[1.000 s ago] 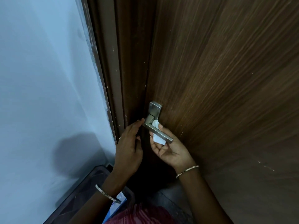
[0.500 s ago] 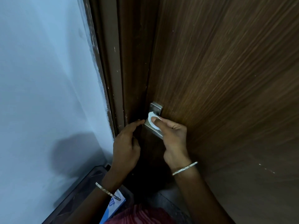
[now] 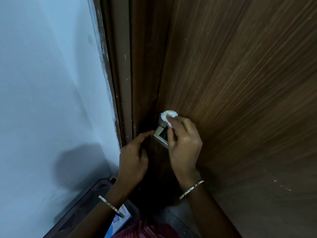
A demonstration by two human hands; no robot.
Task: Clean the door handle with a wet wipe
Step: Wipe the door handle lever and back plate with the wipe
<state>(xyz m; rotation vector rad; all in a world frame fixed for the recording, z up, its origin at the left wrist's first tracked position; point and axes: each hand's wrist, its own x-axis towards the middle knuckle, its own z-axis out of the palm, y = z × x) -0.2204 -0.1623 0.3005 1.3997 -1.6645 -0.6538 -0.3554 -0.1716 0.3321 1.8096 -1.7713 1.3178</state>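
Up the door [image 3: 240, 83] went the R hand [image 3: 184, 145] since 0.5 s ago. L hand [image 3: 133, 160], fingers straight, holds nothing, tip near door handle [image 3: 160, 136] lever end. R fingers curl and pinch wet wipe [image 3: 169, 115]: it sits at fingertips, pressed on handle's top plate.

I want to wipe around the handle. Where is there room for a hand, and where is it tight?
Free: the bare door above and right of the wipe and right hand. Tight: left of the handle, where the left hand sits by the frame.
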